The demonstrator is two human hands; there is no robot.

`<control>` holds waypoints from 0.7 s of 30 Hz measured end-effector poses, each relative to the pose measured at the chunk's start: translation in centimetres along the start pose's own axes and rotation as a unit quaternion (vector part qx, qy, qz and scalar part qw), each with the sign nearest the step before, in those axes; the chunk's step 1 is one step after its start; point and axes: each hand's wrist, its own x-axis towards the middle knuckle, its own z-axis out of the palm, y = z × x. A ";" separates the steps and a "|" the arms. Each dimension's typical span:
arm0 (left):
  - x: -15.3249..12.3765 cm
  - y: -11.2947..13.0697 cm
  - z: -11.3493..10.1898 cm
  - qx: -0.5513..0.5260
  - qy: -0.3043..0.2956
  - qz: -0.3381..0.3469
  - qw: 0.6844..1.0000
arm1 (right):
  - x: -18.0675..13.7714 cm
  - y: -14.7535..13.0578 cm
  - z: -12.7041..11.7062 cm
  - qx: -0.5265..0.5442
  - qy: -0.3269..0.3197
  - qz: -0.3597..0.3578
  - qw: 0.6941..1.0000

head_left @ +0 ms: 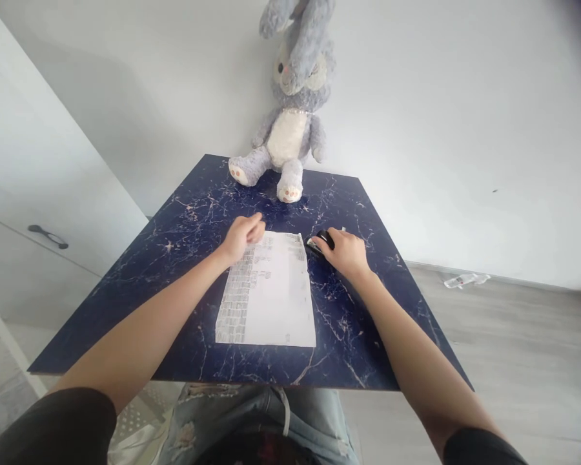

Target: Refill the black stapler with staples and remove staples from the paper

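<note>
A white printed sheet of paper (283,297) lies on the dark blue marbled table (174,310), with dense print down its left side. My left hand (244,237) is closed at its upper left corner, which the fingers cover. Beyond the sheet's upper right corner, my right hand (347,252) is wrapped round a black stapler (325,239). The stapler's front end points left toward the paper; the palm hides its rear.
A grey plush rabbit (288,132) sits at the table's far edge against the white wall (465,129). On the left is a white cabinet with a dark handle (48,236). Clear plastic (466,280) lies on the floor at right.
</note>
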 end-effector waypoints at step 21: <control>0.4 -1.3 -5.5 -0.278 -0.066 -0.230 0.930 | -5.7 -3.1 -0.6 -0.019 -0.052 -0.044 0.998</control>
